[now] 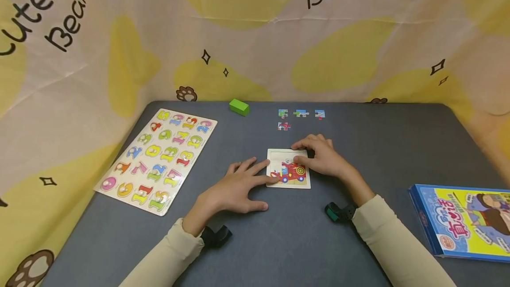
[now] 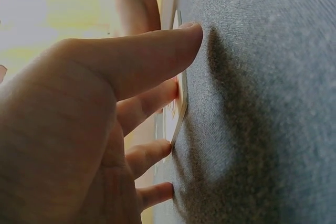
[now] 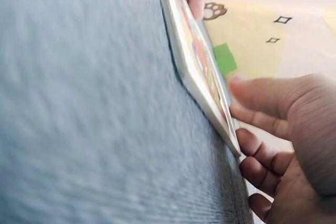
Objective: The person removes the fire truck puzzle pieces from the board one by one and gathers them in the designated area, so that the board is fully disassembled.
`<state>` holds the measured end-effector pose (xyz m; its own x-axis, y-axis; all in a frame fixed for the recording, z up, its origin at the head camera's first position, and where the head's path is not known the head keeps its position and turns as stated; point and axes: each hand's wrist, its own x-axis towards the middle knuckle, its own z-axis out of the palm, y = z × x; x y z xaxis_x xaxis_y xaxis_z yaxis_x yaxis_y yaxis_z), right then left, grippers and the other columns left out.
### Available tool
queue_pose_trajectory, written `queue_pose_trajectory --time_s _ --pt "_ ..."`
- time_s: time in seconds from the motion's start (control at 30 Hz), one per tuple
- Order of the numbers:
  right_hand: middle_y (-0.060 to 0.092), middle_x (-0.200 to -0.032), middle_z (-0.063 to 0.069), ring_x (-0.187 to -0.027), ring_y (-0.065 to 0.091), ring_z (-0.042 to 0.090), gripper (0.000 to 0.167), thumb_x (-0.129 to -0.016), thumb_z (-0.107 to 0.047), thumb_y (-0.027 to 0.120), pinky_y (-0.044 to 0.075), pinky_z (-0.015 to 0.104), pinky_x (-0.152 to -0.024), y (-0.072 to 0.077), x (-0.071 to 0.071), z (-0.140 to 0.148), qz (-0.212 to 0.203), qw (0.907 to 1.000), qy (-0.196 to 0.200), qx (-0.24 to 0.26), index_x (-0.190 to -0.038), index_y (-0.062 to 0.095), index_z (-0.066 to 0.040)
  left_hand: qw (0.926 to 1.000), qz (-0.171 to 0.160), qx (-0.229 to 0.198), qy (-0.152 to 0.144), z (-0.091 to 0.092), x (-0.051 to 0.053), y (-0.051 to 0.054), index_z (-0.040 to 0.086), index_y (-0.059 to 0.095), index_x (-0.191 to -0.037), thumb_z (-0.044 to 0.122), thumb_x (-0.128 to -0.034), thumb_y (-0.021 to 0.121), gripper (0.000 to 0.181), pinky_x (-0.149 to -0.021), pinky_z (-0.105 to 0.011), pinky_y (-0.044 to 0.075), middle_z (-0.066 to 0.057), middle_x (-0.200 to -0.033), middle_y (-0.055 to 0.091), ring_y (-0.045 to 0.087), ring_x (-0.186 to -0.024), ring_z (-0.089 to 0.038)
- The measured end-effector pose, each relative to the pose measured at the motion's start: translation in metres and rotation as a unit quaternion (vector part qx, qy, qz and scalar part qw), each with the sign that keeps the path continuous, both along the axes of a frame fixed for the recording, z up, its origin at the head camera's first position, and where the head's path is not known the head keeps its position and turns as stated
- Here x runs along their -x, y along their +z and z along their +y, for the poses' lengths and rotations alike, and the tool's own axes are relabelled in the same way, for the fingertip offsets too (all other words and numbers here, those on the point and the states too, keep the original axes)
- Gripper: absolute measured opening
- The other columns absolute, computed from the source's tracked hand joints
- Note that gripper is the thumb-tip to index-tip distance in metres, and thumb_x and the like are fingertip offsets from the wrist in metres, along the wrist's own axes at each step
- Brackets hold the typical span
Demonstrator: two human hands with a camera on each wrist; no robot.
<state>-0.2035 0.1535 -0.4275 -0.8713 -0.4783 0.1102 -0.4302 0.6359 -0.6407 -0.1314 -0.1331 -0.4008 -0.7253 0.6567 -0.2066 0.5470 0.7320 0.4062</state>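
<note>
A square puzzle board (image 1: 287, 186) with a red vehicle picture lies in front of the person. The left hand (image 1: 239, 188) has its fingers spread, with fingertips on the board's left side and the thumb held away. In the left wrist view, fingertips of the left hand (image 2: 105, 114) touch the board's edge (image 2: 184, 98). The right hand (image 1: 324, 156) grips the upper right of the board, thumb over its face and bent fingers along its edge. In the right wrist view the right hand (image 3: 299, 140) is beside the board's corner (image 3: 207, 106).
Several jigsaw pieces, one of them a blue piece (image 1: 320, 114), lie behind the board. A green block (image 1: 239, 107) is near the back edge. A number board (image 1: 159, 158) lies at the left, and a blue and yellow box (image 1: 466, 220) at the right.
</note>
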Motion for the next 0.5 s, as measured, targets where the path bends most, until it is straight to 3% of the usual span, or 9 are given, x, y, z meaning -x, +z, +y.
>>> queue_pose_trajectory --time_s 0.2,0.5 --pt "0.064 -0.112 0.009 -0.099 0.044 0.025 0.034 -0.088 -0.02 0.076 0.022 0.043 -0.082 0.003 -0.007 -0.006 0.02 0.9997 0.007 -0.012 -0.122 0.074 -0.015 1.0 0.003 -0.003 0.003 0.001 -0.001 0.001 0.039 0.051 -0.149 0.051 -0.0908 0.071 0.063 -0.119 -0.063 0.016 0.001 -0.172 0.019 0.015 -0.158 -0.037" --pt "0.061 -0.101 0.001 -0.09 0.037 0.02 0.037 -0.086 -0.009 0.067 0.018 0.042 -0.079 0.007 -0.015 -0.015 0.009 0.9973 0.063 -0.037 -0.12 0.076 -0.022 1.0 0.003 -0.006 0.0 0.003 -0.001 0.0 0.039 0.05 -0.15 0.05 -0.0909 0.071 0.064 -0.119 -0.066 0.015 0.0 -0.171 0.022 0.015 -0.157 -0.038"
